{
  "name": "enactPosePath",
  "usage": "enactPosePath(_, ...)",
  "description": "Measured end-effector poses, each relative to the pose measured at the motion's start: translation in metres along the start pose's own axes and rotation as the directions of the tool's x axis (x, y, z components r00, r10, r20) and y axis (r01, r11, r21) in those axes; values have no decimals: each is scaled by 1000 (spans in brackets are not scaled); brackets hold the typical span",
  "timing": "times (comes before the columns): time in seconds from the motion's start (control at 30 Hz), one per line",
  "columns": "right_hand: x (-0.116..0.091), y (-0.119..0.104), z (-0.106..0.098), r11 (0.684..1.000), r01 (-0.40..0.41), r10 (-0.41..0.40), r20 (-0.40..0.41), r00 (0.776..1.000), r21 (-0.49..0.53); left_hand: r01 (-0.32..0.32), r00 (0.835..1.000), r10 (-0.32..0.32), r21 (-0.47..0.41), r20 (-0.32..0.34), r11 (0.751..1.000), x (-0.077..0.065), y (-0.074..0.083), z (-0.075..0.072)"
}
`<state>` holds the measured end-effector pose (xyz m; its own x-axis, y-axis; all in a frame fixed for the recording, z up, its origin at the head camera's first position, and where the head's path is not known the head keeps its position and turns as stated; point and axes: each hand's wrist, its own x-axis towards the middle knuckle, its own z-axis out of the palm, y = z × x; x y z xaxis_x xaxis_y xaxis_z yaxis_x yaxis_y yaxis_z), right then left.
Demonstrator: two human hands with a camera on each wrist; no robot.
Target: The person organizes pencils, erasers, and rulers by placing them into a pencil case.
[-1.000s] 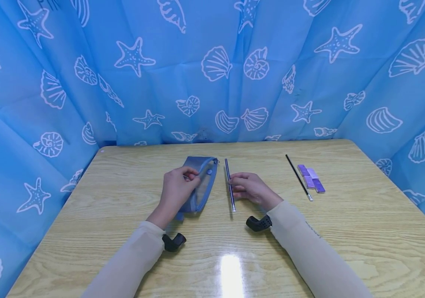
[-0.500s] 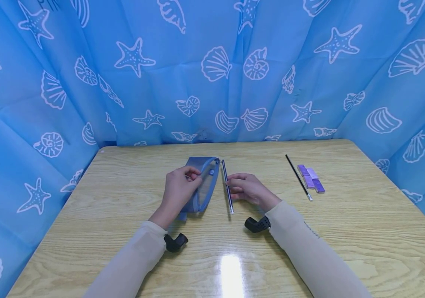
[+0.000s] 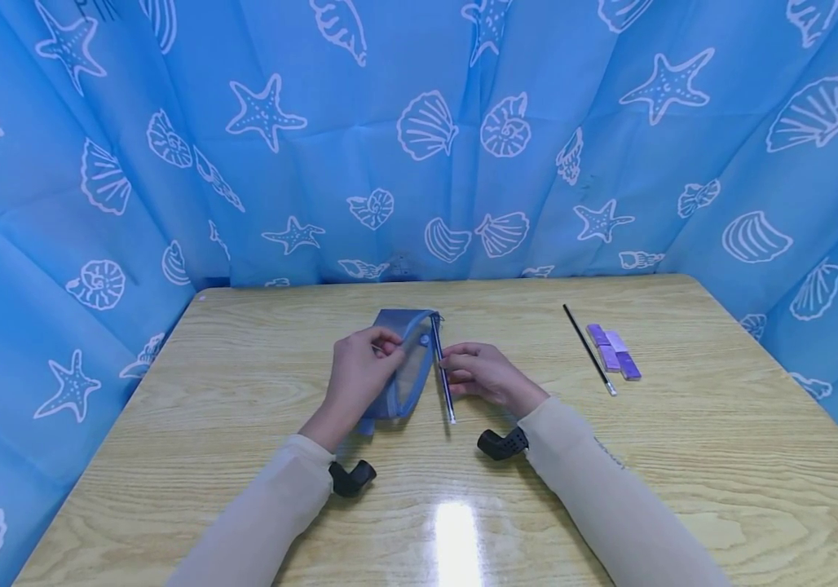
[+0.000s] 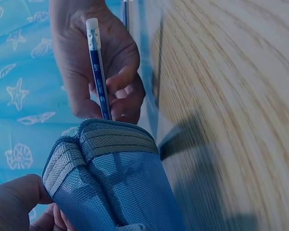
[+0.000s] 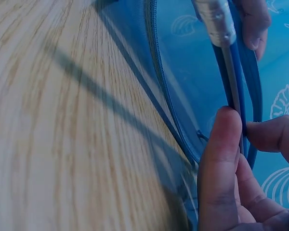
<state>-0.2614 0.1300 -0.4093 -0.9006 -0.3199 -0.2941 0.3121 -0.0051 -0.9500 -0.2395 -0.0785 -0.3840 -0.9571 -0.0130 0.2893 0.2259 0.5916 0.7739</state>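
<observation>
A blue mesh pencil pouch [image 3: 412, 379] with a zipper lies on the table, its mouth spread open toward the right. My left hand [image 3: 363, 367] pinches the upper edge of that mouth between thumb and fingers. In my right hand [image 3: 488, 375] a dark blue striped pencil [image 3: 444, 379] is held between thumb and fingertips, its white eraser end toward me. The pencil's far end is at the pouch's right edge; in the left wrist view the pouch [image 4: 130, 178] hides its lower part. The right wrist view shows the pencil [image 5: 231, 72] in front of the zipper opening.
On the right of the wooden table [image 3: 683, 456] lie a black pencil [image 3: 588, 346] and several small purple blocks [image 3: 613, 352] side by side. A blue curtain [image 3: 419, 163] with shell prints hangs behind the table's far edge.
My right hand has moved a little left with the pencil, bringing it up to the pouch's edge. The left hand and the pouch have shifted slightly right.
</observation>
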Motion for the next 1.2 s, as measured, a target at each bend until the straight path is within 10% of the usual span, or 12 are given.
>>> enactPosePath(1.2, 4, 2, 20, 996, 20, -18, -22, 1000, 91, -21, 999, 20, 4, 39, 1000, -5, 3, 13)
